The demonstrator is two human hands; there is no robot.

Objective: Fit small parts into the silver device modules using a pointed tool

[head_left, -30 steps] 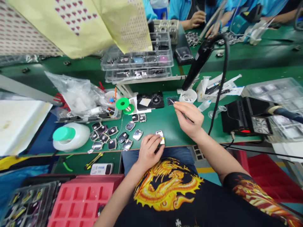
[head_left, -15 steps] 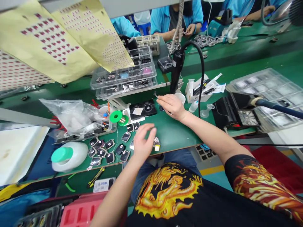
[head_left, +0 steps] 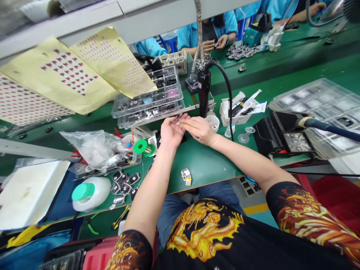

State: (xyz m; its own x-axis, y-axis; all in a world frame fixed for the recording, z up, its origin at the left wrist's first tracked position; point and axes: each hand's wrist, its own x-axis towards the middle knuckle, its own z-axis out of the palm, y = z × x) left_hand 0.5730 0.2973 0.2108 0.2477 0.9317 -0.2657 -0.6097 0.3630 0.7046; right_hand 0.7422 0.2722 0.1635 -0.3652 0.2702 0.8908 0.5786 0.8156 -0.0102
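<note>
My right hand (head_left: 200, 130) is closed in a pinch around thin metal tweezers (head_left: 180, 120), mostly hidden by the fingers. A small dark piece at their tip is too tiny to name. Palm up, my left hand (head_left: 171, 132) is open right beside the tip, its fingers loosely bent and nearly meeting the right fingertips. Closer to my body, an opened watch case (head_left: 186, 174) with a small yellow-edged piece attached lies on the green bench (head_left: 208, 165). Several dark-faced square watches (head_left: 125, 178) lie left of my left forearm.
Beyond my hands hangs a black cylindrical tool (head_left: 203, 92) on a cable. Stacked clear part trays (head_left: 149, 93), a white cup (head_left: 213, 123) and a box of syringes (head_left: 234, 116) surround the work spot. A solder spool (head_left: 143, 147) and white bottle (head_left: 94, 193) stand left. Co-workers sit opposite.
My left hand has moved up and away from the watch parts, turning palm up beside the right fingertips. My right hand keeps its pinch, shifted slightly. The view has tilted and shifted.
</note>
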